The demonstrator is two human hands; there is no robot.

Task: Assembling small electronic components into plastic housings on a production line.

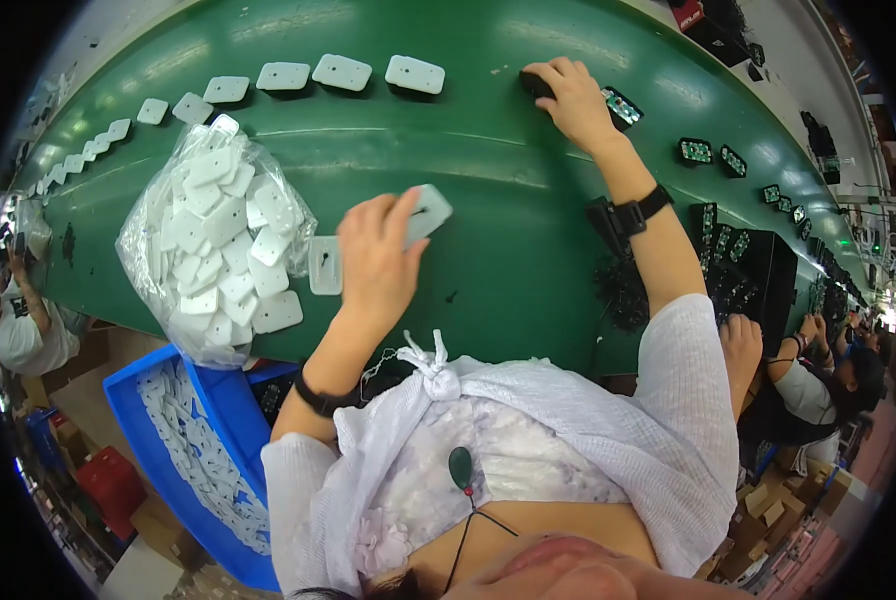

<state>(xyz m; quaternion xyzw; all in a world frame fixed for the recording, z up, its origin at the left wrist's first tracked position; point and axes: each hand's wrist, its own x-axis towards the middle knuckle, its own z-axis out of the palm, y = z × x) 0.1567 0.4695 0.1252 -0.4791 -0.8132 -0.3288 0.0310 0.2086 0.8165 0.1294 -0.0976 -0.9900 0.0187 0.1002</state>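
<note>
L hand (pixel 378 250) grips a white plate (pixel 434 214) betw. thumb and fingers, mid-bench, outer end sticking out past the fingers; R hand (pixel 576 105) curls over a black piece (pixel 536 84) nr far edge of bench (pixel 528 270), looks pinched on it, tho underside of grip is hidden. Step in hand prob. = pairing plate w/ black piece. To do it well: lift black piece, don't drag, since an exposed board unit (pixel 623 106) sits just beside R hand, right side, easily knocked. Bring both in twd near edge, work over bare green. Hold plate by edges; use its dark mark for orientation, cf. white-topped units (pixel 414 72) rowed along far edge, left part. Line up corners first, then press evenly, no force on one end only. Mind L wrist: loose plate (pixel 324 280) lies just beside L hand, betw. it and clear bag (pixel 140 240) of plates, easily nudged.
</note>
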